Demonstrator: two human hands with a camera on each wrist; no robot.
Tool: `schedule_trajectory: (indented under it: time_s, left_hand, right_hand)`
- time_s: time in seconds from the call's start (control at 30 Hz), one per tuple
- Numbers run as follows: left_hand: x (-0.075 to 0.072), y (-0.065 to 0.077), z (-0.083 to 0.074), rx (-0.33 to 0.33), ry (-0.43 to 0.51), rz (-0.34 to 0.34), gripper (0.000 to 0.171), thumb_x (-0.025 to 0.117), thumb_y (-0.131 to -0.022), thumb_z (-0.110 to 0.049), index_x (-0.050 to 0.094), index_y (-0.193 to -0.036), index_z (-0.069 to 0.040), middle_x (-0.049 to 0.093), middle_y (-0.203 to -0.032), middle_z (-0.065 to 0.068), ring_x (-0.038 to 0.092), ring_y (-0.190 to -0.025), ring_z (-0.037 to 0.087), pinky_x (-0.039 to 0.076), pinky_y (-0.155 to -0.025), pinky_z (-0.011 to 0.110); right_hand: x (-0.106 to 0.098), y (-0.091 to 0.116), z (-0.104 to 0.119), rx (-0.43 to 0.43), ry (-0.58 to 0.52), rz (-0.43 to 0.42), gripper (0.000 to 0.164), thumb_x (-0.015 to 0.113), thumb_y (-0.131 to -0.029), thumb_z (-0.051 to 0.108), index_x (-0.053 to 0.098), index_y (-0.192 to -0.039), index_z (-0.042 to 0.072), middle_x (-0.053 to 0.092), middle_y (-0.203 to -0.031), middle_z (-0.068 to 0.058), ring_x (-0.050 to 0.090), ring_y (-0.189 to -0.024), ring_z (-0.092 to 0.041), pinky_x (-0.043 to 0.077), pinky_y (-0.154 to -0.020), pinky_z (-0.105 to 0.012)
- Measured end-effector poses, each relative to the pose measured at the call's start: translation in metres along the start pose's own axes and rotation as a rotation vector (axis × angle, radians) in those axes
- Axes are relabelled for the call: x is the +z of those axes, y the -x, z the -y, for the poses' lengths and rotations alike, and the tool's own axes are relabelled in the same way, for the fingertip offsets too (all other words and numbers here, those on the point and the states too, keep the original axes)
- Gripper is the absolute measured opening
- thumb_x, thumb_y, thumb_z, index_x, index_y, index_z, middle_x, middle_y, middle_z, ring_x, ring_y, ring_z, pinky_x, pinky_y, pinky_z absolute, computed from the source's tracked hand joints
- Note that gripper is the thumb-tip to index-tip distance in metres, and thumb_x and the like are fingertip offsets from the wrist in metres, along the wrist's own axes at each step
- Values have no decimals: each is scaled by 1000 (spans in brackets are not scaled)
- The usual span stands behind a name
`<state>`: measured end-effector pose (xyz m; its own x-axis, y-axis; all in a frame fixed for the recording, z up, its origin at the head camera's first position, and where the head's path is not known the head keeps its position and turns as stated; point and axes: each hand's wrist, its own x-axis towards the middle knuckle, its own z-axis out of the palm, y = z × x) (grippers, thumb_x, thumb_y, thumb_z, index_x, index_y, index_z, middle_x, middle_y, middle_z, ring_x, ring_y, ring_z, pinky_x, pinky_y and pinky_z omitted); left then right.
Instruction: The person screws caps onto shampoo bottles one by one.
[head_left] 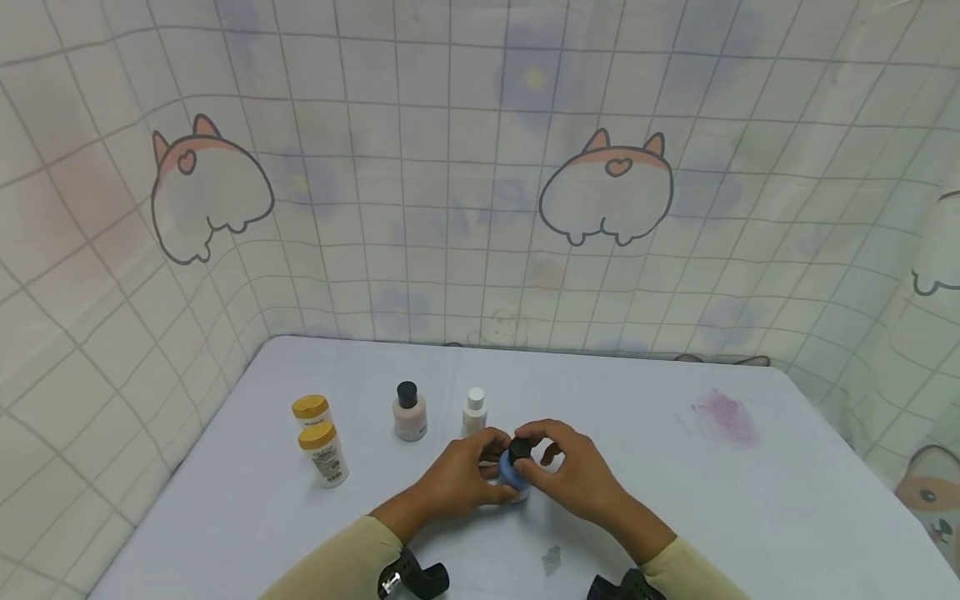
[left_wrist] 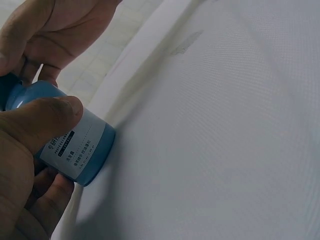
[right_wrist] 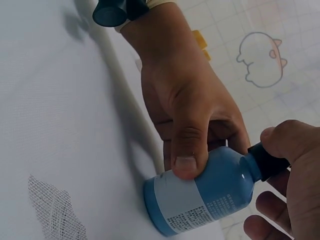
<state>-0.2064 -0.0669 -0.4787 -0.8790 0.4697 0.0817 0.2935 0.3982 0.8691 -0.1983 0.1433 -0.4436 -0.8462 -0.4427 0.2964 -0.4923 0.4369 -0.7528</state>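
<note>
A blue bottle [right_wrist: 225, 180] with a white label and a black cap [right_wrist: 267, 161] stands upright on the white table [head_left: 645, 483]. My left hand [head_left: 461, 475] grips its body, the thumb lying across the label in both wrist views. With thumb and fingertips, my right hand [head_left: 573, 475] pinches the black cap on top. The cap sits at the bottle's neck; whether it is loose I cannot tell. Just behind my left hand is a small white bottle [head_left: 475, 411] with a white cap, its lower part partly covered by the hand.
A pale pink bottle [head_left: 409, 419] with a black cap stands left of the white one. Two yellow-lidded white bottles [head_left: 327, 461] are farther left, one partly behind the other. A pink stain [head_left: 727, 417] marks the table's right side. Patterned curtain [head_left: 480, 208] surrounds the table's back and sides.
</note>
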Motion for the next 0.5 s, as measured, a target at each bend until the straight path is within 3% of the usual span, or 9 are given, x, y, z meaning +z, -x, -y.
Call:
schedule_trajectory:
  time_s: [0.17,0.27,0.5]
  left_hand:
    - [0,0,-1,5,2,-6,57,85,-68,-32,53,-115,-24,57,-112,-12,57,-105,3,46,-88,18]
    - [0,1,-2,-3,-5,-8,58,85,-68,-33,53,-116,-23,57,-113,-12,57,-105,4,46,-87,18]
    - [0,1,-3,-20,-15,-6,57,84,-68,-34,54,-116,-26,57,-114,-13,56,-105,2,46,-87,17]
  right_hand:
    - [0,1,0,46,5,-21,39,72,-80,44,58,-112,29,58,-101,15,57,-93,-22,52,-70,-36]
    - [-1,1,0,23,5,-29,43,72,-79,43,57,-116,26,57,-105,13,56,-95,-21,52,-70,-35]
    - [-3,1,1,-100,9,-9,42,68,-87,20,53,-126,25,55,-123,11,56,-96,-11,52,-74,-37]
